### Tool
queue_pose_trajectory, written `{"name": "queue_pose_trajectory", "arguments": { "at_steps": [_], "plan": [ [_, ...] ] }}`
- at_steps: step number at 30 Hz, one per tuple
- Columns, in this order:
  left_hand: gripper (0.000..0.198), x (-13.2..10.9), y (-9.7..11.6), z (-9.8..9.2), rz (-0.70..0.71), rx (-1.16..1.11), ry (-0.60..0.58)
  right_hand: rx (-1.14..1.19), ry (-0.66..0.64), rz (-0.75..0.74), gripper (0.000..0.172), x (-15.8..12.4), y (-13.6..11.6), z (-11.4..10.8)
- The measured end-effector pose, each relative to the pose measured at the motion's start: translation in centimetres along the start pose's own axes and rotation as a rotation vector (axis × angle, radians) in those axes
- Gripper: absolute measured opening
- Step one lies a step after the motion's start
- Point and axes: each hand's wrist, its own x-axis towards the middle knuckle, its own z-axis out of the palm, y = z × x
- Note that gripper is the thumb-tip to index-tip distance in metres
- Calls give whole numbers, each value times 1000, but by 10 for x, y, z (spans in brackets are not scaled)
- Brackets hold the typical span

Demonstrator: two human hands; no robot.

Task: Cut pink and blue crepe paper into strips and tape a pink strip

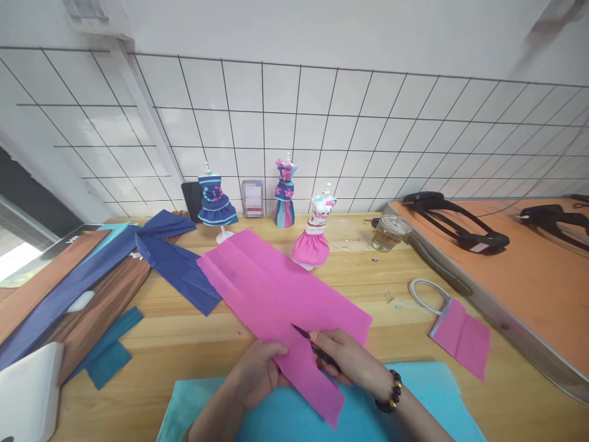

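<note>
A large sheet of bright pink fabric (280, 282) stretches diagonally over the wooden table, with a partly cut strip hanging toward me. My left hand (257, 371) pinches the sheet's near edge, thumb on top and fingers beneath. In my right hand (345, 356) is a pair of dark scissors (324, 357), its pointed blade lying over the pink fabric at the cut. A beaded bracelet (394, 391) circles my right wrist. Under the strip and my hands lies a light blue cloth (368, 411). Just behind the sheet stands a small dress form (313, 245) with a gathered pink skirt.
Two more dressed mini forms, one blue (217, 205) and one multicoloured (285, 193), stand by the tiled wall with a phone (253, 199). Folded fabrics (105, 288) lie left. A glass (390, 233), pink piece with white ring (462, 337) and black headset frame (460, 224) are right.
</note>
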Motion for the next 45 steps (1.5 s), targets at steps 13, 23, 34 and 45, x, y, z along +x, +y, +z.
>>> {"name": "queue_pose_trajectory", "arguments": {
  "at_steps": [13,23,34,45],
  "plan": [
    [34,-1,2,1,-5,-23,-24,0,9,6,44,2,4,1],
    [32,-2,2,3,-6,-24,-4,-12,21,7,44,0,0,4],
    [27,-1,2,3,-6,-22,-4,16,36,33,42,1,1,6],
    [31,-1,0,0,9,-9,17,-12,38,-4,47,-7,-1,8]
  ]
}}
